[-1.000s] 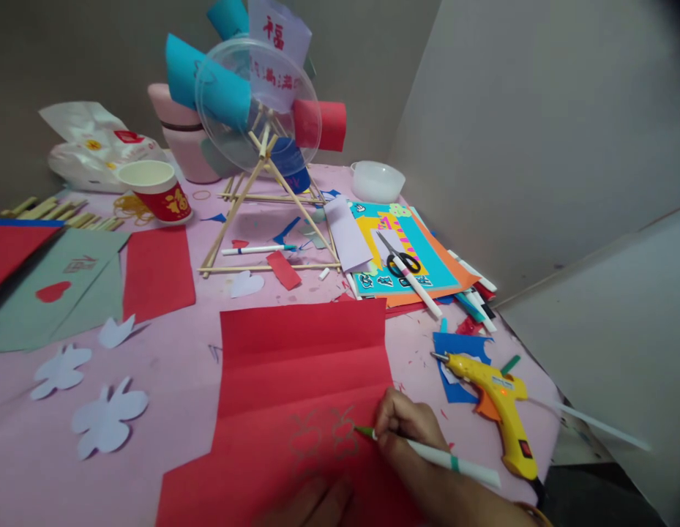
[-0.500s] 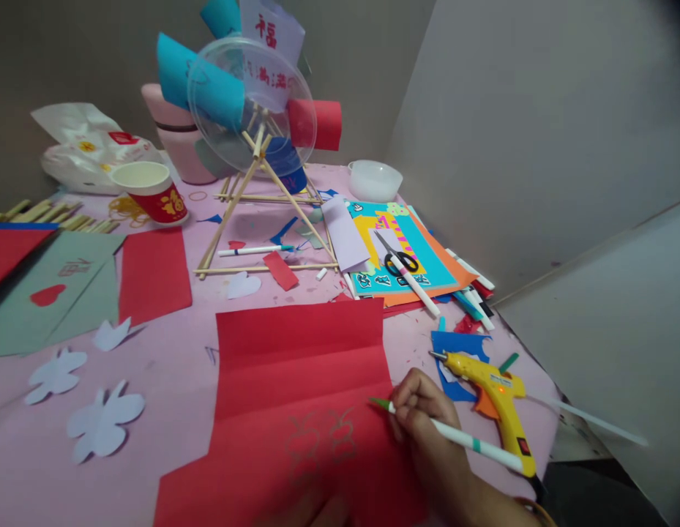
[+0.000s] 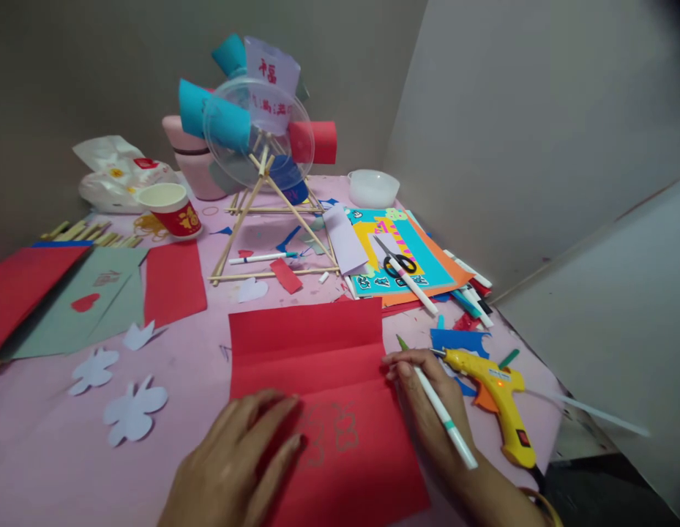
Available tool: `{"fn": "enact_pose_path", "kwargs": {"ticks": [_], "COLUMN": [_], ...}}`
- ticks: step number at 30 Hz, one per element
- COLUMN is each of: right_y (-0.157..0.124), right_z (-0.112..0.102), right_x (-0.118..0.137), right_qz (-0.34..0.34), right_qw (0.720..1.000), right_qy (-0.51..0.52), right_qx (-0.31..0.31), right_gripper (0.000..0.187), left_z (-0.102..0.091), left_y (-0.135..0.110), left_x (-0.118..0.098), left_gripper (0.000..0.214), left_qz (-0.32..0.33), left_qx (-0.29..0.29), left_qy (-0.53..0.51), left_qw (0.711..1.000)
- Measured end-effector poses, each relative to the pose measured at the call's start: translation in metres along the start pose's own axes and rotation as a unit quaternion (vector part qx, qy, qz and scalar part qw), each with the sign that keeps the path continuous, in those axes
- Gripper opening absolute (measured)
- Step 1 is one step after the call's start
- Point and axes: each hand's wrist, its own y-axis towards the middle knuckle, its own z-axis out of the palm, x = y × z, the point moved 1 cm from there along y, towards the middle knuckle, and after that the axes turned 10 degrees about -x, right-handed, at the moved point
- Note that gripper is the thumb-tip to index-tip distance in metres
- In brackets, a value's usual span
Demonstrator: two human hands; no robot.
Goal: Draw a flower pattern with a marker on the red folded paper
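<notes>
A creased sheet of red paper (image 3: 312, 333) lies in front of me, with faint butterfly-like outlines (image 3: 346, 430) drawn on its lower part. My left hand (image 3: 238, 454) rests on the sheet's left side, fingers stretched out and thumb apart, beside the outlines. At the right edge of the paper, my right hand (image 3: 430, 402) is closed around a white marker (image 3: 445, 421) with a green tip and a green band. The marker's tip points up and away from me, off the red paper. White butterfly cut-outs (image 3: 135, 412) lie to the left.
A yellow glue gun (image 3: 496, 388) with a lit light lies close to my right hand. Scissors (image 3: 397, 262) rest on coloured sheets. Behind the paper stands a stick-framed wheel (image 3: 268, 179), with a red paper cup (image 3: 175, 212) and a white bowl (image 3: 373, 189) at its sides.
My left hand has come further onto the red paper from the bottom edge. The marker has swung from pointing left at the sheet to pointing up. My view has shifted slightly.
</notes>
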Motion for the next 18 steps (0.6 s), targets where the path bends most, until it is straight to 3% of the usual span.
{"fn": "enact_pose_path", "kwargs": {"ticks": [2, 5, 9, 14, 18], "right_y": [0.002, 0.002, -0.001, -0.004, -0.002], "right_z": [-0.002, -0.003, -0.001, -0.001, 0.0], "right_x": [-0.003, -0.006, -0.005, -0.001, 0.006], "right_qz": [-0.061, -0.146, -0.215, -0.205, -0.109], "right_qw": [0.996, 0.981, 0.951, 0.954, 0.984], "right_qy": [-0.053, -0.1, -0.15, -0.116, 0.028], "right_qx": [0.032, 0.083, 0.165, 0.183, 0.136], "right_gripper": [0.021, 0.009, 0.017, 0.012, 0.017], "left_z": [-0.002, 0.0, 0.002, -0.005, -0.013], "left_y": [0.007, 0.004, 0.001, 0.01, 0.023], "left_x": [0.012, 0.02, 0.017, 0.006, 0.007], "left_gripper": [0.042, 0.05, 0.037, 0.017, 0.019], "left_qz": [-0.018, -0.022, -0.063, -0.167, -0.288], "left_qx": [0.025, 0.042, 0.076, 0.099, 0.048], "left_qy": [0.04, 0.048, -0.001, -0.144, -0.338], "left_qw": [0.999, 0.998, 0.995, 0.97, 0.895]}}
